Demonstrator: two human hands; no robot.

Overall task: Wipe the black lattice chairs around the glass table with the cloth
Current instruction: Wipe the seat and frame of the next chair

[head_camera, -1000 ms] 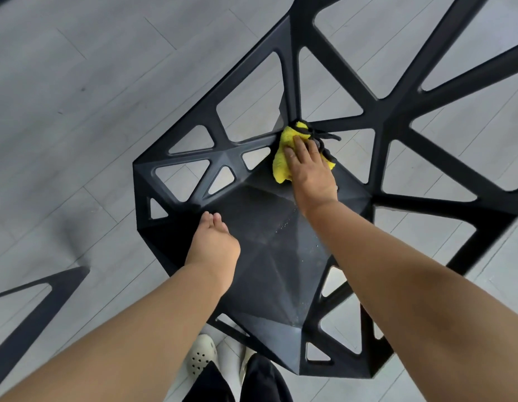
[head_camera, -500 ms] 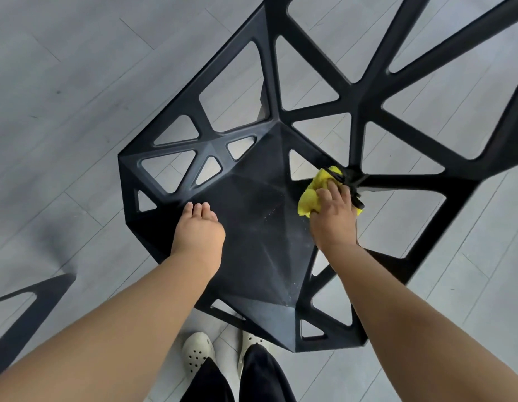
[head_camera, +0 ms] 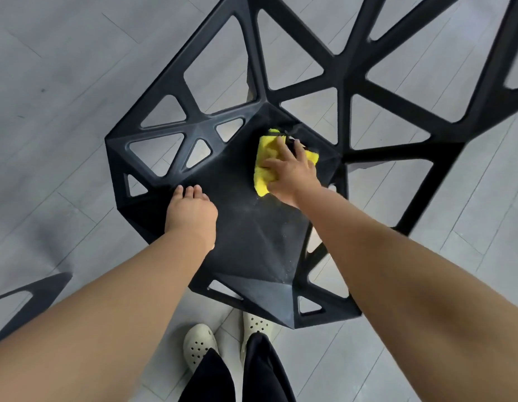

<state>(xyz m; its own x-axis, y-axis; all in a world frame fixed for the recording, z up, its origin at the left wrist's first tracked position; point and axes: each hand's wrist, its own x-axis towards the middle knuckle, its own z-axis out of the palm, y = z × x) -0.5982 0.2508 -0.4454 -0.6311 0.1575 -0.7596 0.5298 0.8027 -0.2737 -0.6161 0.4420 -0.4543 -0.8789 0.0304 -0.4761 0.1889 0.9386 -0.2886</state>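
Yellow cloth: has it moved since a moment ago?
Yes. The yellow cloth, under the right hand, slid inward from the right corner of the chair seat.

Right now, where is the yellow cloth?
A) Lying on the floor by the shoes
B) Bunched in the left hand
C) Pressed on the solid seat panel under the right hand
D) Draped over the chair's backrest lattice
C: the right hand presses the yellow cloth flat on the chair seat, while the left hand rests bare near the seat's edge.

Matt black plastic chair (head_camera: 252, 227), fluffy yellow cloth (head_camera: 265, 166), grey wood-look floor (head_camera: 63, 82)
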